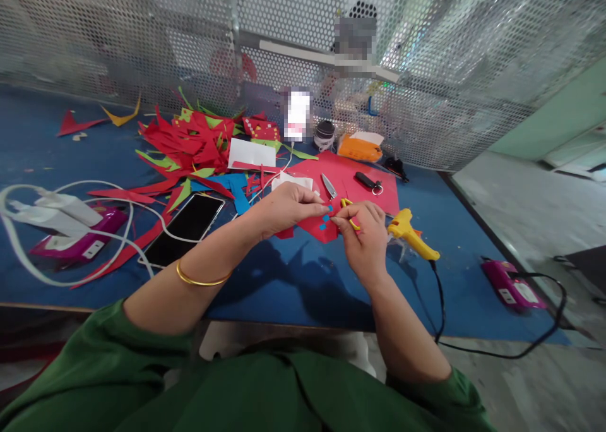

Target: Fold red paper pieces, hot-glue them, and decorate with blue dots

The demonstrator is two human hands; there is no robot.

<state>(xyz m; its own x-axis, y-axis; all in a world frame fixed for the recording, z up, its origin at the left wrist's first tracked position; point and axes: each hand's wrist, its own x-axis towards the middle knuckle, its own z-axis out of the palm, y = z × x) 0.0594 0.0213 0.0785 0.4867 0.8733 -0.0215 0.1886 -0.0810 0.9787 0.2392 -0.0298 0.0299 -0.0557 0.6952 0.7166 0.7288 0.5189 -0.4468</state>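
Observation:
My left hand (294, 206) is closed in a pinch at the edge of a red paper piece (316, 227) dotted with a few small blue squares (326, 218). Close by on its right, my right hand (363, 239) has thumb and forefinger pressed together at the same piece. Whatever sits between those fingertips is too small to make out. Scissors (328, 186) with yellow handles lie just beyond the fingers, partly covered by my right hand. A yellow glue gun (411, 235) rests on the table to the right of that hand.
Red and green paper scraps (199, 143) are heaped at the back left. A dark phone (187, 227) and a purple power strip (80, 236) with white cables lie left. Behind my hands are a red sheet (386, 198) and an orange packet (360, 148). Another purple strip (511, 285) sits right.

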